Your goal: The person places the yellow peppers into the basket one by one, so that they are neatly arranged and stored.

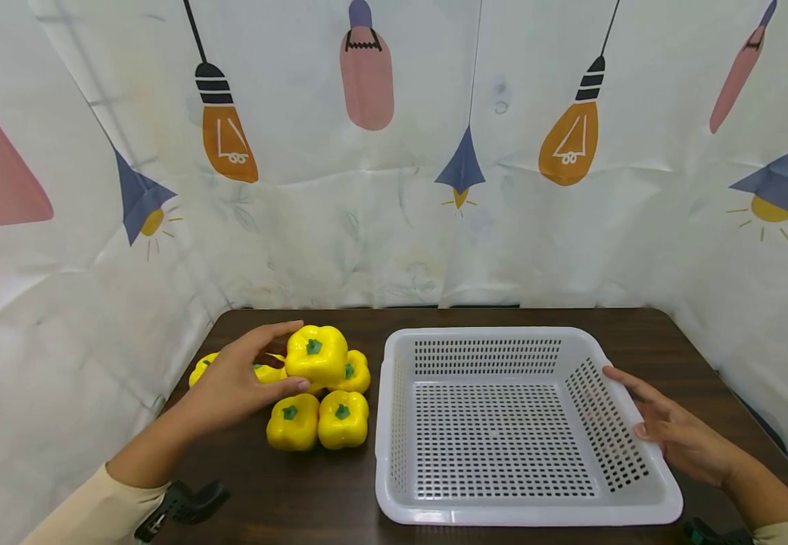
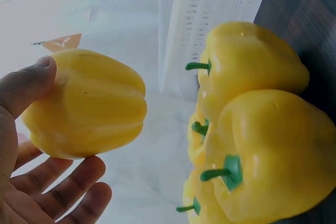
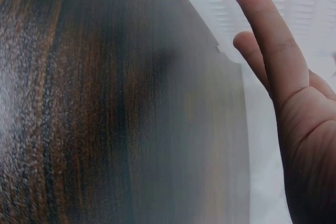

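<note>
My left hand point(image 1: 237, 382) holds a yellow bell pepper point(image 1: 319, 354) with a green stem, thumb on one side and fingers on the other. In the left wrist view that pepper point(image 2: 89, 103) is raised apart from the others. Several more yellow bell peppers, such as the front one point(image 1: 293, 424) and its neighbour point(image 1: 343, 420), sit grouped on the table; the hand partly hides those behind. A white perforated plastic basket point(image 1: 496, 515) stands right of them, showing nothing inside. At its right rim rests my right hand point(image 1: 686, 439), fingers fairly straight, touching the edge.
The dark brown wooden table point(image 1: 325, 499) carries the basket and the peppers. White cloth point(image 1: 366, 242) printed with bulbs, lamps and pencils hangs behind and along both sides. Dark wrist straps point(image 1: 189, 503) sit at the cuffs.
</note>
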A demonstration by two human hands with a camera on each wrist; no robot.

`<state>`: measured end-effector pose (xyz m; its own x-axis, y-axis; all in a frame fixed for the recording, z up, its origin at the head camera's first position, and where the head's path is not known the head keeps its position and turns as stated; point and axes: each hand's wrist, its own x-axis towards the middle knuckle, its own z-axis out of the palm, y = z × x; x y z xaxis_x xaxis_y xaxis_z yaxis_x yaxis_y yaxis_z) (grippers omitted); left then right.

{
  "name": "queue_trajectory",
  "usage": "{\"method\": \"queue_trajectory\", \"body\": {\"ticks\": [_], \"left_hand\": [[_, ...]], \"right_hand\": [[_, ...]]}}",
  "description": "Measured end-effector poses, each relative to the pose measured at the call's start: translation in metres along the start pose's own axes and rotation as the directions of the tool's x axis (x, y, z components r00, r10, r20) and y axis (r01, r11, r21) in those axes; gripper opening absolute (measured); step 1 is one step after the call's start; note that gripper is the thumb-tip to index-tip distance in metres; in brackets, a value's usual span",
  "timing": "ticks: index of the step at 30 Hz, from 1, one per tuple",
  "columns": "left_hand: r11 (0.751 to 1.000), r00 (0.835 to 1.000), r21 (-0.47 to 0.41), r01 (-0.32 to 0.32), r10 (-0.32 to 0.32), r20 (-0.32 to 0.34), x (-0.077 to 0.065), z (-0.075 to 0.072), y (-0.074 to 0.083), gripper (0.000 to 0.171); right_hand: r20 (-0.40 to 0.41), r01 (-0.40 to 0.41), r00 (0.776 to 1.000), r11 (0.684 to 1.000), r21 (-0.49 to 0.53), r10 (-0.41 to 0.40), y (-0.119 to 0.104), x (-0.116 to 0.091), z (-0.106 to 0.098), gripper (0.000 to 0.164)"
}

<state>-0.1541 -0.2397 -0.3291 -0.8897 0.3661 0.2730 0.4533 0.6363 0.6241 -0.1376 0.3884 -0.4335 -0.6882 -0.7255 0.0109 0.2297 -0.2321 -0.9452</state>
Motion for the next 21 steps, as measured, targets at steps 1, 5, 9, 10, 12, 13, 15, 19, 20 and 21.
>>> {"method": "queue_trajectory", "body": {"ticks": [1,5,9,10,12,13,15,19,20,21], "left_hand": [[1.0,1.0,0.001,0.0,0.0,0.002,0.001,0.001,0.0,0.076],[1.0,1.0,0.008,0.005,-0.005,0.012,0.004,0.005,0.004,0.077],[1.0,1.0,0.007,0.015,-0.015,0.023,0.008,0.009,0.008,0.078],[1.0,1.0,0.005,0.016,-0.016,0.027,0.009,0.01,0.009,0.078],[1.0,0.999,-0.002,0.012,-0.012,0.035,0.011,0.012,0.01,0.078],[1.0,0.999,-0.004,0.009,-0.009,0.039,0.013,0.013,0.011,0.078],[1.0,0.999,-0.009,0.001,0.0,0.046,0.015,0.015,0.012,0.079],[1.0,0.998,-0.011,0.01,-0.009,0.061,0.019,0.018,0.016,0.08],[1.0,0.998,-0.011,0.015,-0.014,0.065,0.02,0.018,0.017,0.08],[1.0,0.997,-0.013,0.018,-0.017,0.069,0.021,0.019,0.018,0.08]], "right_hand": [[0.0,0.0,1.0,1.0,-0.002,0.0,0.0,0.0,0.0,0.078],[0.003,0.001,1.0,1.0,-0.005,-0.001,0.0,0.0,0.001,0.078],[-0.002,-0.007,1.0,1.0,0.007,0.007,-0.001,-0.001,0.002,0.078],[0.004,-0.008,1.0,1.0,0.014,0.008,-0.001,-0.001,0.002,0.078],[-0.002,-0.014,1.0,1.0,0.018,0.014,-0.001,-0.001,0.002,0.078],[-0.002,-0.015,1.0,1.0,0.02,0.016,-0.001,-0.001,0.002,0.078],[-0.012,-0.022,1.0,1.0,0.018,0.023,-0.001,-0.001,0.003,0.078],[-0.009,-0.023,1.0,1.0,0.018,0.023,0.0,-0.002,0.001,0.078],[-0.007,-0.025,1.0,0.999,0.021,0.025,0.0,-0.001,0.0,0.077],[-0.001,-0.022,1.0,1.0,0.021,0.022,0.001,-0.001,-0.001,0.077]]}}
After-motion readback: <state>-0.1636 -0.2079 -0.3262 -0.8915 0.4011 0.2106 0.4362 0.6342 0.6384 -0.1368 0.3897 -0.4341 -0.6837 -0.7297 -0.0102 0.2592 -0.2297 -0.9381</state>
